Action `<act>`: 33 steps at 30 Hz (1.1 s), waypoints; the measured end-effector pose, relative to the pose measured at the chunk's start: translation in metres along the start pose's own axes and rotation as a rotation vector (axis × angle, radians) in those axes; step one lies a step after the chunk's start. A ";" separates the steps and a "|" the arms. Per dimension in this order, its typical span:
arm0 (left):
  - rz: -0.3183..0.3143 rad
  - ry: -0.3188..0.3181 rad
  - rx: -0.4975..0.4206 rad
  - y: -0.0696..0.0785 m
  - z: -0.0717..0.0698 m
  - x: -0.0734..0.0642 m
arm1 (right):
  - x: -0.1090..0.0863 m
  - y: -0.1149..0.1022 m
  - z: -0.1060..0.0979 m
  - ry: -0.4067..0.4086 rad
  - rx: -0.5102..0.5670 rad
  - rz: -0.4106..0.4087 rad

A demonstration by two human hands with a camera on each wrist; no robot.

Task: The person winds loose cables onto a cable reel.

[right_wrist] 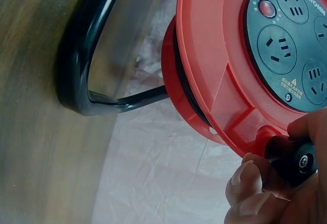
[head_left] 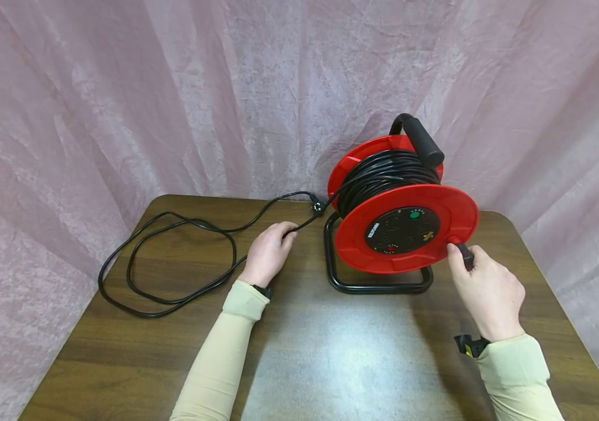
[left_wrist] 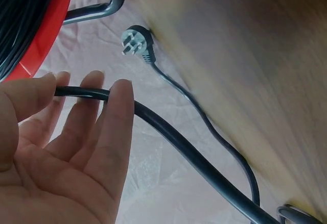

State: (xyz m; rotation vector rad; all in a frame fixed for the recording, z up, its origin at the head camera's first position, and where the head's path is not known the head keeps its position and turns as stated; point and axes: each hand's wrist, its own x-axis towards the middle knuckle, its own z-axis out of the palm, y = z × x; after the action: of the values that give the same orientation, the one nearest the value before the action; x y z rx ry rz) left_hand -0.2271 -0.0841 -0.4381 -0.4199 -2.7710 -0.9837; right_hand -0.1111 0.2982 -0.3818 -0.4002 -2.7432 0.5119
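Note:
A red cable reel point(head_left: 459, 210) stands on a black tubular frame point(head_left: 378, 289), wound with black cable point(head_left: 388, 169). My left hand point(head_left: 270, 251) is left of the reel, its thumb and fingers pinching the loose black cable point(left_wrist: 173, 137) that runs up to the drum. On the reel's front flange, my right hand point(head_left: 491, 286) grips the small black crank knob point(right_wrist: 288, 155) between thumb and curled fingers. The cable's plug point(head_left: 317, 206) lies at the table's back edge, prongs showing in the left wrist view. Sockets point(right_wrist: 277, 49) and a red switch point(right_wrist: 266, 8) show on the reel's face.
Loose cable loops point(head_left: 144, 313) spread over the left part of the wooden table point(head_left: 299, 380). A black carrying handle point(head_left: 422, 140) rises above the reel. Behind the table hangs a pink curtain point(head_left: 257, 99), close to the back edge.

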 end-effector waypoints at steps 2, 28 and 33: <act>-0.008 -0.002 0.000 0.000 0.000 0.000 | 0.000 0.000 0.000 0.000 0.000 0.003; -0.052 -0.041 0.062 -0.004 -0.004 -0.001 | -0.011 0.003 0.018 -0.083 -0.015 -0.047; -0.061 -0.039 0.068 -0.004 -0.003 0.000 | -0.012 0.003 0.019 -0.087 -0.013 -0.047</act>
State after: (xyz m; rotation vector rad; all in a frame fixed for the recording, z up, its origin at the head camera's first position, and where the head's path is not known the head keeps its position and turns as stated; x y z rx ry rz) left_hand -0.2277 -0.0891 -0.4382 -0.3500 -2.8583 -0.9001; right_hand -0.1068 0.2913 -0.4030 -0.3234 -2.8336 0.5111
